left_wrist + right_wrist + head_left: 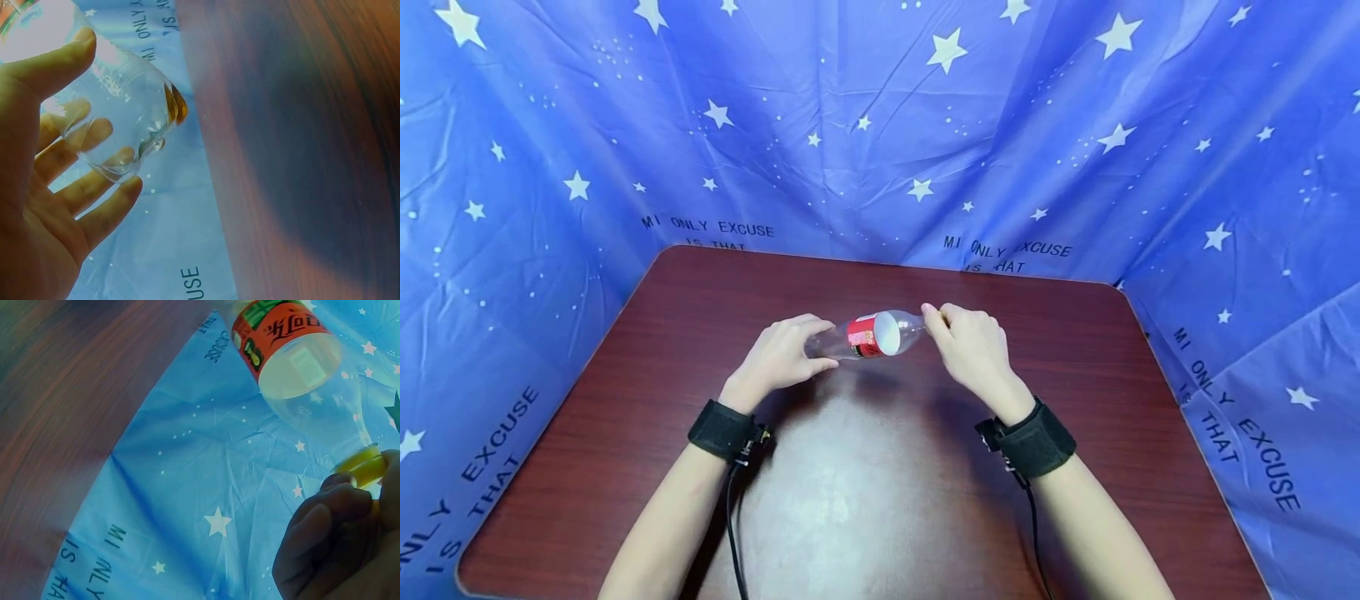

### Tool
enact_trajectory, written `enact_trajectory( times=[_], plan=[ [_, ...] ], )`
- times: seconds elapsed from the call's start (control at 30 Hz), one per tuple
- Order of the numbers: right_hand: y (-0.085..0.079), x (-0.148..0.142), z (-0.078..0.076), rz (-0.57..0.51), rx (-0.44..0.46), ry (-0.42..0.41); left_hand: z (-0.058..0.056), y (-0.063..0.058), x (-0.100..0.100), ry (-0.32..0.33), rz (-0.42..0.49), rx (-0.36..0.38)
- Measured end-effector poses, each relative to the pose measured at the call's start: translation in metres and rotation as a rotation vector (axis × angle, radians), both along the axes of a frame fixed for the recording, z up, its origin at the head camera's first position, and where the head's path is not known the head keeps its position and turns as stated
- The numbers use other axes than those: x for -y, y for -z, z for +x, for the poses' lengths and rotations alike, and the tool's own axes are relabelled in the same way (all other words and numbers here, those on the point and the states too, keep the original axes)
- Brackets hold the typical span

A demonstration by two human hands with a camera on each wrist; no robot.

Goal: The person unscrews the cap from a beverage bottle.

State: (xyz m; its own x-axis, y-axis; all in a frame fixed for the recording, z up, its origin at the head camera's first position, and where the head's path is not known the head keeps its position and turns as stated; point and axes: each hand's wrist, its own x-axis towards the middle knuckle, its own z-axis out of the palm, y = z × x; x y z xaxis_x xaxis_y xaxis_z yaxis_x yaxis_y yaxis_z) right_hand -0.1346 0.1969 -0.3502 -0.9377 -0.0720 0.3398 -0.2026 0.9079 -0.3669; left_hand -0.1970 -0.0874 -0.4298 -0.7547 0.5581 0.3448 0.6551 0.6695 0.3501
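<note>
A clear plastic bottle [863, 337] with a red label is held on its side above the table, its neck toward the right. My left hand [782, 352] grips the base end, thumb on one side and fingers spread round the other. In the left wrist view, a little brown liquid [177, 105] shows at the bottle's base. At the neck, my right hand [973, 348] pinches the yellow cap [364, 467] between thumb and curled fingers. The cap sits at the mouth of the bottle, partly hidden by the fingers.
Beneath both hands is a dark red-brown wooden table [625, 467] with rounded corners. Blue curtains [820, 100] with white stars stand close round its back and sides. Each wrist wears a black strap [1037, 440] with a camera and a trailing cable [733, 533].
</note>
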Motion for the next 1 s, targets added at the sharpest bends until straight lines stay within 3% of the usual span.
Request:
enact_trajectory(
  times=[0.33,0.73,0.87,1.0],
  plan=[
    [0.003,-0.007,0.003,0.017,0.026,-0.09,-0.001,-0.001,-0.002,0.017,0.001,0.029],
    [0.008,-0.016,0.006,-0.05,-0.007,-0.348,0.0,-0.002,-0.001,0.034,-0.045,0.129],
    [0.01,-0.018,0.005,-0.075,-0.017,-0.321,0.001,-0.001,-0.002,0.015,-0.037,0.111],
    [0.011,-0.017,0.005,-0.114,-0.005,-0.232,0.002,-0.002,-0.002,0.001,-0.021,0.092]
  ],
)
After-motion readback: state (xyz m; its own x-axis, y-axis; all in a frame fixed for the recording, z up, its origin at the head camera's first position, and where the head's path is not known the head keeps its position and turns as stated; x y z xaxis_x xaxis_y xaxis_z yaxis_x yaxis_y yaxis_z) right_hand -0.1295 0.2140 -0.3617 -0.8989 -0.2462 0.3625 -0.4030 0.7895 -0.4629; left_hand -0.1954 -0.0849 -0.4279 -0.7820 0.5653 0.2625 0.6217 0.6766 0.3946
